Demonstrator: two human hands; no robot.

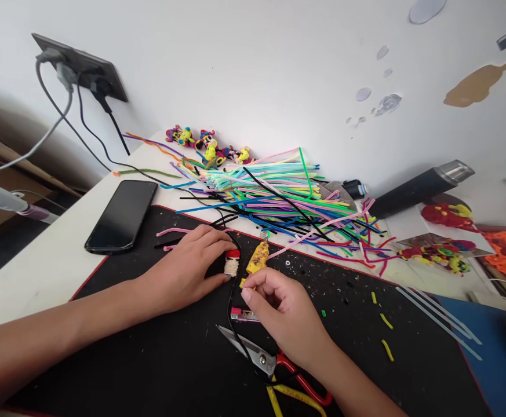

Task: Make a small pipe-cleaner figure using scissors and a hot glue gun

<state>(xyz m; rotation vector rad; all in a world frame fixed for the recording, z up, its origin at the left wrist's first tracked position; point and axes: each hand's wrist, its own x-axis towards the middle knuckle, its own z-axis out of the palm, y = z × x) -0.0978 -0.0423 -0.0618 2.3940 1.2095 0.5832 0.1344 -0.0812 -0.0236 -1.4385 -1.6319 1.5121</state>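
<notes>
My left hand (pixel 192 260) rests on the black mat, its thumb and fingers closed around a small red and cream fuzzy piece (pixel 232 264). My right hand (pixel 283 301) is curled, with thumb and forefinger pinched at a small yellow bit (pixel 242 284). Just beyond those fingertips lies a stained yellow glue gun (pixel 258 258), its metal nozzle pointing away from me. A lighter (pixel 241 314) with a red end is partly covered by my right hand. Nearer to me are scissors (pixel 261 359) with red handles, and a black cable (pixel 230 313) crosses their blades.
A heap of coloured pipe cleaners (pixel 270 191) lies along the wall, with finished fuzzy figures (pixel 209 145) behind it. A phone (pixel 122 217) is at left. A black flask (pixel 422 185) leans at right. Yellow offcuts (pixel 386 321) and clear glue sticks (pixel 439 318) lie right.
</notes>
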